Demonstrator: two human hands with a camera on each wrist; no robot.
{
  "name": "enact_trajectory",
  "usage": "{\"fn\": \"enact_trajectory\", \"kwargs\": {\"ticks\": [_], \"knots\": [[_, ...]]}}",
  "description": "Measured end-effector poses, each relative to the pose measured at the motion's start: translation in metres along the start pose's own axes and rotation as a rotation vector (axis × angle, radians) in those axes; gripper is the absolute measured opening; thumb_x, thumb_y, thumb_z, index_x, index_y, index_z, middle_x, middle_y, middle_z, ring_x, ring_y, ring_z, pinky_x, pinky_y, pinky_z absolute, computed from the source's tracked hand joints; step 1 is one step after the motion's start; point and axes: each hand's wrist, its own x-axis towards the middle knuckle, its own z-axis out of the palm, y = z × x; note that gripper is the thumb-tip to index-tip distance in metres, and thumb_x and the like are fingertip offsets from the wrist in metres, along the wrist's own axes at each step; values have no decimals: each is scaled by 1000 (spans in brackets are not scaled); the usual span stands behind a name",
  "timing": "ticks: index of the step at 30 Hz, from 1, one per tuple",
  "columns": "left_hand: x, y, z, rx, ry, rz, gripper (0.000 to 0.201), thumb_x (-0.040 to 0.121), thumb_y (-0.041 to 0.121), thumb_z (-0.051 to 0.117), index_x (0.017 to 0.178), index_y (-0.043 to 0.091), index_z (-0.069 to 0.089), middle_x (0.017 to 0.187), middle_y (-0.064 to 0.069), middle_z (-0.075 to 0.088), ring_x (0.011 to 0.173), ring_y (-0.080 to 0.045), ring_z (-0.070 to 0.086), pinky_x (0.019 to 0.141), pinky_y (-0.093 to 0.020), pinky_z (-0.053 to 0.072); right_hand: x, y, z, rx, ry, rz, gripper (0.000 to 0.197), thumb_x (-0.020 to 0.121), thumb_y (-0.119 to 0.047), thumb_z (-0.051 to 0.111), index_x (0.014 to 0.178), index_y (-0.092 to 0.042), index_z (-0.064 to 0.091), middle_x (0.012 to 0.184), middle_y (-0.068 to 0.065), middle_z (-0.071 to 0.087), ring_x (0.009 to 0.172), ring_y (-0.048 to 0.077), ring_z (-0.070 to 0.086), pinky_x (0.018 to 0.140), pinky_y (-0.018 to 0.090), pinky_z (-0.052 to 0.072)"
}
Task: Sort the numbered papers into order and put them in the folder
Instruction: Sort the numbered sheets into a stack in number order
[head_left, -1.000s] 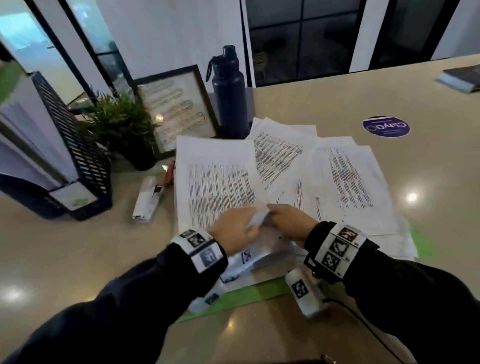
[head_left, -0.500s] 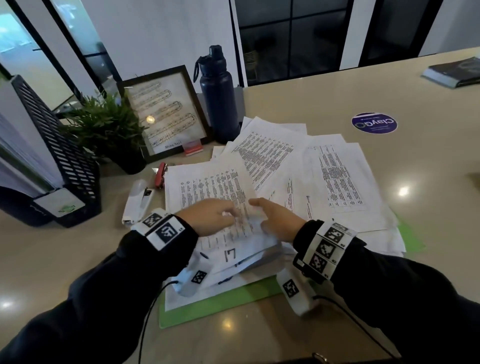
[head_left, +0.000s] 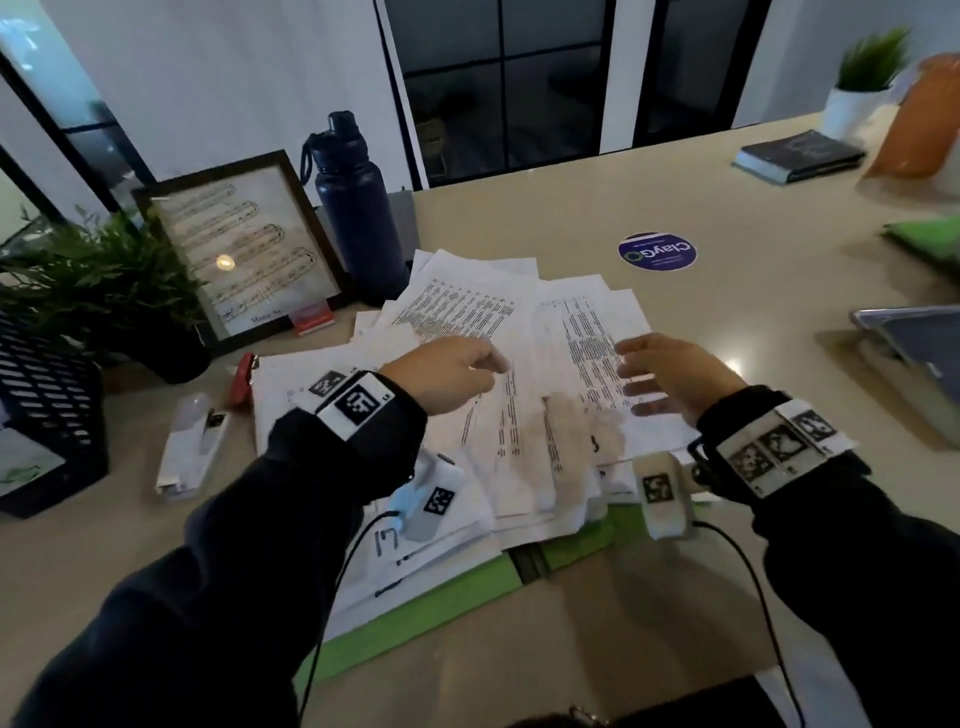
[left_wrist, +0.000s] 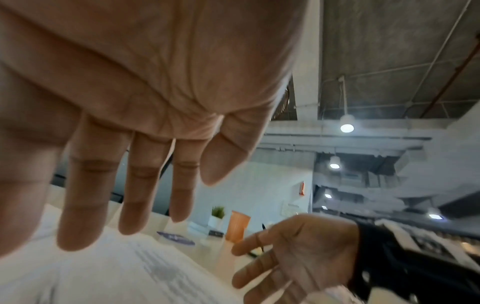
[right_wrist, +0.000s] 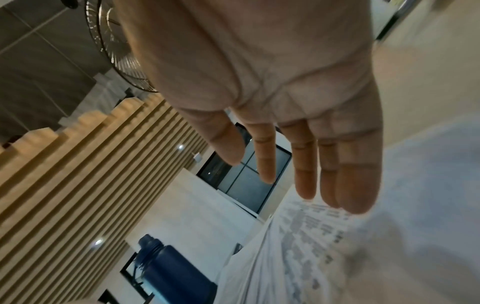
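Several printed white papers (head_left: 467, 322) lie fanned in a loose overlapping pile on a green folder (head_left: 415, 608), whose front edge shows nearest me. One sheet (head_left: 387, 543) near the front left carries a handwritten 17. My left hand (head_left: 457, 369) hovers over the middle of the pile with straight fingers (left_wrist: 88, 185) and holds nothing. My right hand (head_left: 660, 374) hovers above the right sheets (right_wrist: 311, 236), fingers (right_wrist: 355, 185) spread and empty. Both palms face down over the paper.
A dark blue bottle (head_left: 358, 208), a framed picture (head_left: 239, 249) and a plant (head_left: 98, 280) stand behind the pile. A black mesh file rack (head_left: 47, 395) and a white stapler (head_left: 189, 447) are at left. A laptop (head_left: 914, 353) sits at right, a book (head_left: 800, 156) far right.
Both hands let go of the sheet that they pinched and lifted off the pile. They have moved apart, the right one further right, and the head view has turned right.
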Motion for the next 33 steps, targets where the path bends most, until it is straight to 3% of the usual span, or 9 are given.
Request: {"fn": "enact_trajectory", "kwargs": {"ticks": [5,9,12,16,19,23,25,28,33], "knots": [[32,26,38,257,-190,31,38,91,23,49,129,25,51,138,-3,47,122,-21,48,97,-28,37,-8,21,-32,-16,15,128,16,96,-10,44,101,-12,58,88,9,55,70,23,52,63,33,48],[49,36,76,445,-346,23,49,89,41,52,136,34,43,153,-10,18,131,-31,39,105,-37,35,-12,33,-29,67,-66,168,18,97,-10,43,111,-7,55,88,16,59,69,28,56,65,36,50],[50,41,101,512,-343,41,62,85,54,54,140,33,35,155,-15,4,137,-39,23,108,-44,28,-17,37,-11,145,-223,161,19,97,-11,41,113,-11,51,90,17,61,69,30,60,66,38,51],[60,31,110,456,-272,12,83,78,54,61,146,33,19,158,-10,-7,143,-40,-2,116,-53,13,-18,36,10,313,-388,109,27,97,-15,40,123,-18,47,92,15,62,68,24,64,68,38,52],[60,27,106,473,-246,-12,76,76,37,69,140,25,29,157,-11,-6,142,-41,3,111,-51,24,-12,31,9,134,-190,27,29,96,-13,42,123,-18,49,97,15,65,80,23,61,71,34,49],[55,30,103,442,-216,19,51,86,4,53,130,25,38,158,-11,-8,144,-40,3,111,-51,25,2,33,-18,-87,165,7,33,89,-8,48,120,-14,55,107,12,60,83,21,53,69,33,43],[56,29,101,400,-226,18,50,85,-7,45,123,24,45,158,-10,-8,145,-36,0,113,-50,23,2,36,-32,-56,161,82,28,91,-8,44,118,-13,53,95,9,56,74,21,51,63,33,45],[56,30,100,367,-254,39,44,82,-9,42,109,24,53,158,-8,-3,146,-31,-4,113,-50,24,-4,42,-41,32,83,187,22,96,-10,37,114,-12,50,87,11,52,66,22,50,60,33,48],[52,41,106,406,-374,241,44,83,4,48,117,31,56,159,-1,-5,146,-24,-12,115,-57,5,-7,46,-37,59,126,185,22,96,-12,38,116,-11,48,85,10,48,64,22,48,57,33,48]]}}
